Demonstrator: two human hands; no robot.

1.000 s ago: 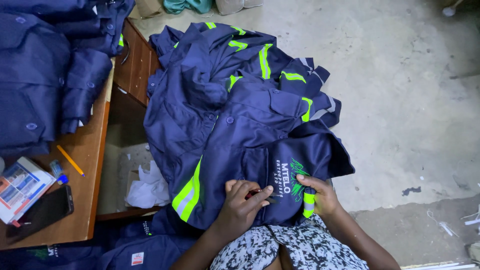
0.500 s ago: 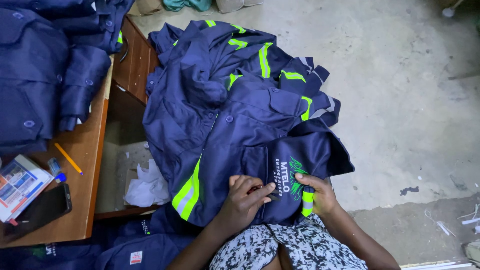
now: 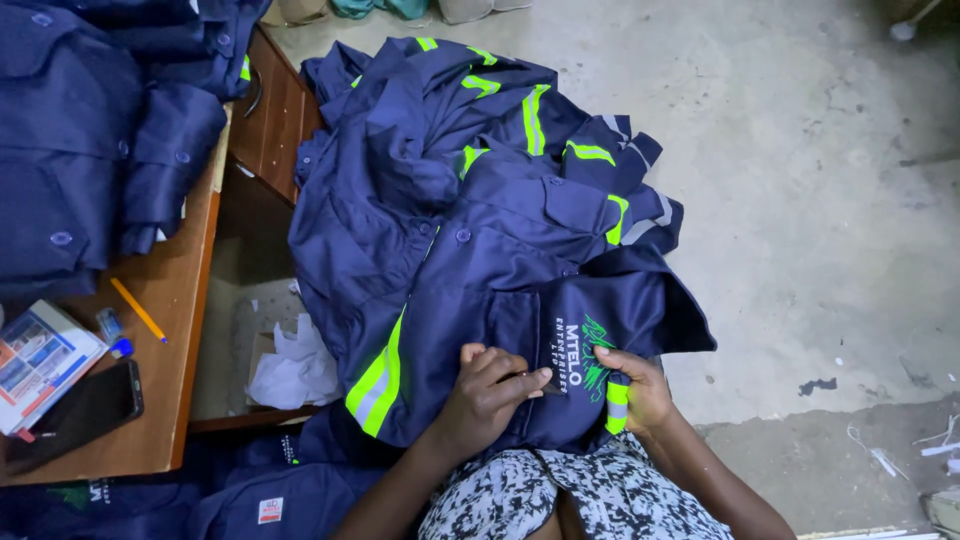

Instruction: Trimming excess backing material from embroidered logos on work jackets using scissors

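A navy work jacket [image 3: 500, 300] with neon yellow-green and grey reflective strips lies over my lap, on top of a heap of similar jackets. My left hand [image 3: 490, 392] rests on its chest with fingers closed around a small dark tool whose tip touches the embroidered green and white emblem [image 3: 585, 358]. My right hand [image 3: 635, 385] pinches the fabric just right of the emblem, holding it taut. What kind of tool it is cannot be made out.
A wooden table [image 3: 165, 330] at left carries folded navy garments [image 3: 80, 130], an orange pencil [image 3: 138, 310], a dark phone [image 3: 75, 412] and a printed booklet [image 3: 40, 360]. Crumpled white paper [image 3: 295, 365] lies below it. Concrete floor [image 3: 800, 180] spreads right.
My left hand has shifted slightly right along the jacket toward the emblem. The right hand keeps its grip on the fabric.
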